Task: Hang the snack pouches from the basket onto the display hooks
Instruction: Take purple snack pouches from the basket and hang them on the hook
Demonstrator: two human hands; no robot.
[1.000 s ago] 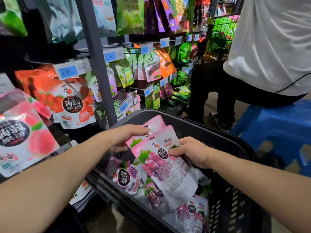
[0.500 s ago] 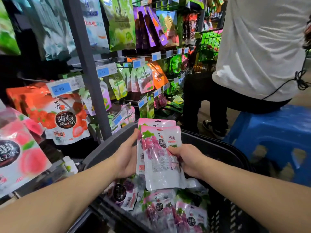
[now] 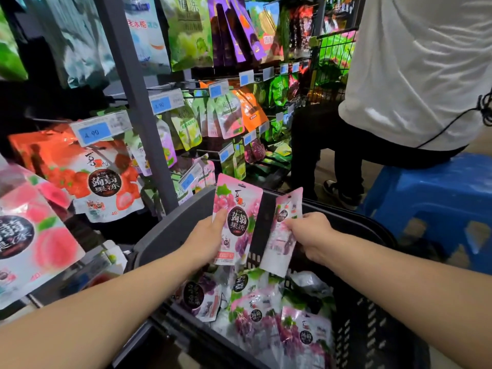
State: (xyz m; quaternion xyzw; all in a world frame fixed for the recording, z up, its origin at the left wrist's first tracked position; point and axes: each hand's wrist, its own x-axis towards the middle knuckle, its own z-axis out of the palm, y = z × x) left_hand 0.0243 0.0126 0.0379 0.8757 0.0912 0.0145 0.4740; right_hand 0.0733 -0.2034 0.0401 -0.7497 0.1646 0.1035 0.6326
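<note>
1. Both forearms reach forward over the basket (image 3: 170, 227), hands raised side by side above its far half
2. The left hand (image 3: 206, 238) grips the grape pouch (image 3: 239, 222) along its left edge: thumb pressed on the printed front, fingers tucked behind out of sight
3. That grape pouch stands upright, front to the camera, its top edge just clearing the basket's far rim
4. The right hand (image 3: 314, 235) shows knuckles up, fingers curled in and pinching the second pouch (image 3: 279, 246) at its right edge
5. The second pouch shows its pale back and leans a little, its lower corner hanging down towards the basket's contents
6. The two hands are apart, each clamped on its own pouch, and a strip of dark basket wall shows between the packs, so they don't touch
7. Below the hands, loose pouches (image 3: 255, 312) of the same grape design lie heaped in the basket
8. To the left, a display hook (image 3: 50, 120) with a blue price tag (image 3: 98, 130) carries a strawberry pouch (image 3: 101, 179), with a peach pouch (image 3: 29, 235) nearer the camera
9. Both held pouches sit lower than and to the right of that hook, on the far side of the grey upright post (image 3: 138, 102)
10. At the right, another person in a white shirt (image 3: 415, 62) sits on a blue stool (image 3: 431, 193)
</note>
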